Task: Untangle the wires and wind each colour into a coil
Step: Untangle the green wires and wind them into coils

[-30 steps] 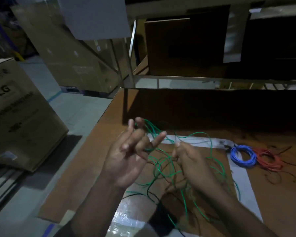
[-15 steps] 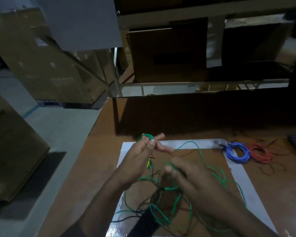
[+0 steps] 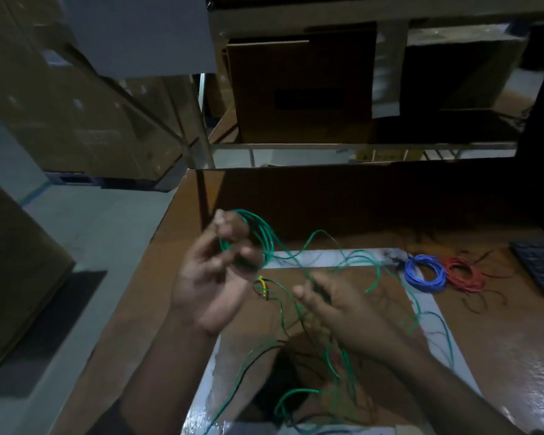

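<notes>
My left hand is raised above the brown table, its curled fingers holding several loops of green wire. The rest of the green wire trails down in loose strands to my right hand, which grips a strand with the fingers curled under. A short yellow piece and dark wires hang tangled between the hands. A blue coil and a red coil lie side by side on the table at the right.
White tape marks a rectangle on the table under the wires. A dark keyboard sits at the right edge. Cardboard boxes fill the shelf behind, and more boxes stand on the floor at left.
My left hand's fingers have curled from spread to closed around the green loops. My right hand stays low at the trailing strands. The view has shifted left and tilted.
</notes>
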A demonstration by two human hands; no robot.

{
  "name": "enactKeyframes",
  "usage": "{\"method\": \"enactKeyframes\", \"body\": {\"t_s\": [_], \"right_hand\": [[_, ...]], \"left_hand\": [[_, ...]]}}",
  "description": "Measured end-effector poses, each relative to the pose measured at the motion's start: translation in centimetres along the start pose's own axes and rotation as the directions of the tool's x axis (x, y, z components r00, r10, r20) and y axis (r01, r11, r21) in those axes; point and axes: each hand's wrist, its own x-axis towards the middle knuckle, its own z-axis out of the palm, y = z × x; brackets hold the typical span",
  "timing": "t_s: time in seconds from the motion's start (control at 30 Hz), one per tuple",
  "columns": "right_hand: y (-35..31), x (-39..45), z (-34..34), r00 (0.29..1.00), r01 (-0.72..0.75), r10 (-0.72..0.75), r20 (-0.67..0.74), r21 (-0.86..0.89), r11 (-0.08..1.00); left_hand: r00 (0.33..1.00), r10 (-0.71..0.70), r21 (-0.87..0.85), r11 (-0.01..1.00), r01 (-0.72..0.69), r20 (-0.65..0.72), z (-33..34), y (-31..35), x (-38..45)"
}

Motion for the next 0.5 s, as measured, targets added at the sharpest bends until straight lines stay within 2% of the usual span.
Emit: {"method": "enactKeyframes", "body": {"t_s": [0.07, 0.13, 0.23, 0.3, 0.33, 0.37, 0.4, 0.43, 0.47, 0.5], "right_hand": [[0.8, -1.1, 0.7, 0.991, -0.028, 0.041, 0.124, -0.107, 0.994], [1.0, -1.6, 0.7, 0.988, -0.018, 0.045, 0.148, -0.178, 0.984], [-0.1, -1.6, 0.0, 0.986, 0.016, 0.023, 0.162, -0.238, 0.971], [-0.9, -1.6, -0.3, 0.970, 0.043, 0.026, 0.242, -0.273, 0.961], [-1.3, -1.8, -0.4, 0.960, 0.049, 0.036, 0.277, -0.293, 0.955], [-1.5, -1.8, -0.4, 0.960, 0.051, 0.037, 0.279, -0.300, 0.952], [-1.8, -1.8, -0.5, 0.967, 0.055, 0.024, 0.255, -0.297, 0.953], [-1.8, -1.6, -0.5, 0.980, 0.056, 0.002, 0.200, -0.281, 0.958], [-1.7, -1.4, -0.6, 0.993, 0.047, -0.016, 0.121, -0.262, 0.964], [-1.5, -1.2, -0.7, 0.999, 0.025, -0.019, 0.030, -0.254, 0.967]], "left_hand": [[0.992, 0.124, 0.023, 0.992, -0.123, -0.029, 0.1, 0.7, 0.5], [0.974, 0.220, 0.144, 0.967, -0.210, -0.054, 0.4, 0.6, 1.1], [0.947, 0.305, 0.280, 0.922, -0.269, -0.096, -0.1, -0.1, 1.9], [0.931, 0.350, 0.429, 0.860, -0.276, -0.104, -0.9, -0.6, 2.3], [0.922, 0.375, 0.591, 0.767, -0.250, -0.097, -1.3, -0.9, 2.5], [0.919, 0.388, 0.781, 0.597, -0.186, -0.077, -1.8, -1.4, 2.6], [0.927, 0.373, 0.927, 0.362, -0.098, -0.048, -2.2, -2.0, 2.6], [0.941, 0.338, 0.994, 0.104, -0.023, -0.014, -2.7, -2.7, 2.5], [0.955, 0.297, 0.992, -0.124, 0.015, 0.022, -3.2, -3.3, 2.4], [0.960, 0.279, 0.963, -0.267, 0.041, 0.037, -3.5, -3.6, 2.2]]}}
